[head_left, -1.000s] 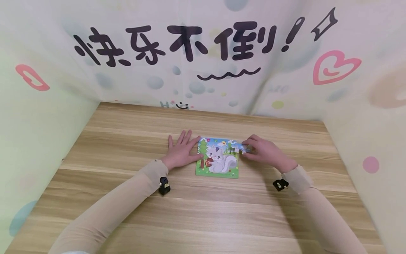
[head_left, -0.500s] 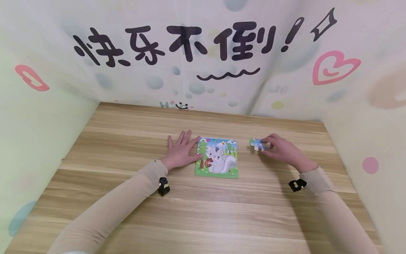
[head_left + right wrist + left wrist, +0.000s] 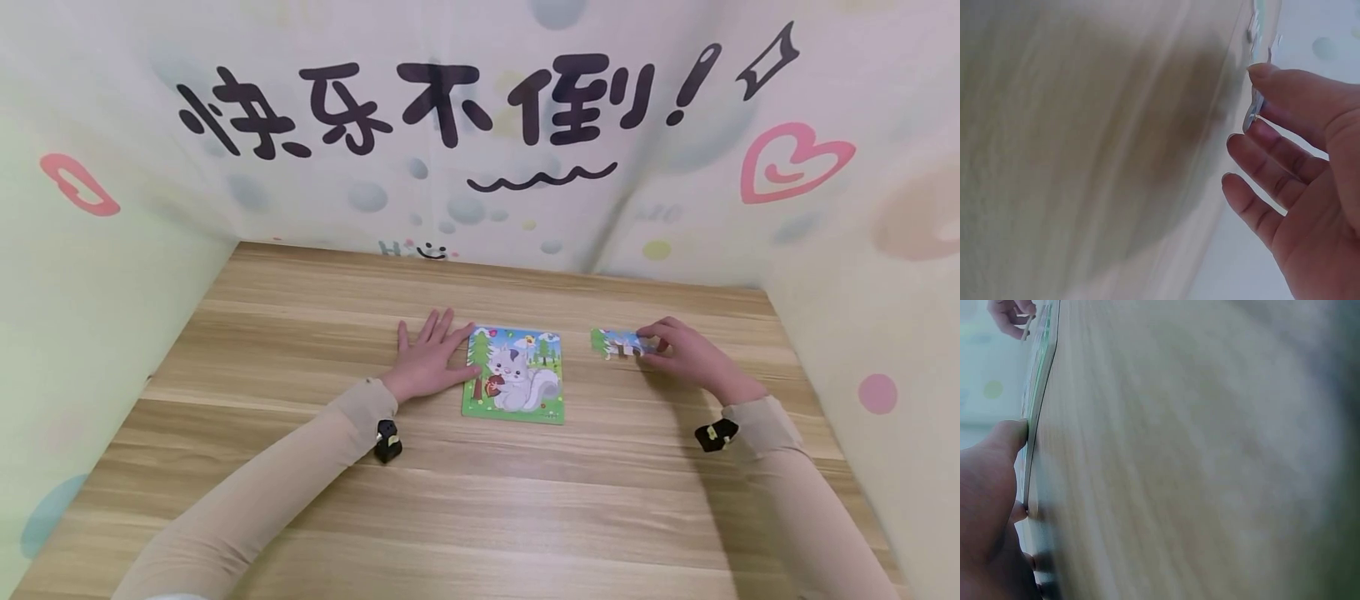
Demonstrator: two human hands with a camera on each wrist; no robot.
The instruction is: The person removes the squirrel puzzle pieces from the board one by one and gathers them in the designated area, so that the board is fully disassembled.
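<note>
A square picture board (image 3: 513,375) with a grey squirrel lies flat at the middle of the wooden table. My left hand (image 3: 426,365) is spread with straight fingers at its left side, the thumb touching the left edge. In the left wrist view the thumb (image 3: 1013,434) rests against the board's rim. To the right of the board lies a short strip of jigsaw puzzle pieces (image 3: 617,343), with a green tree at its left end. My right hand (image 3: 693,358) pinches the strip's right end between thumb and fingers, which hide part of it.
The wooden table (image 3: 450,508) stretches in front of the board. A printed curtain (image 3: 315,200) with large black lettering stands along the table's back edge, and pale side walls flank it. Each wrist wears a small black camera (image 3: 716,435).
My right hand has moved right, away from the board's upper right corner, with the jigsaw puzzle pieces. More of the strip now shows. My left hand and the board have stayed put.
</note>
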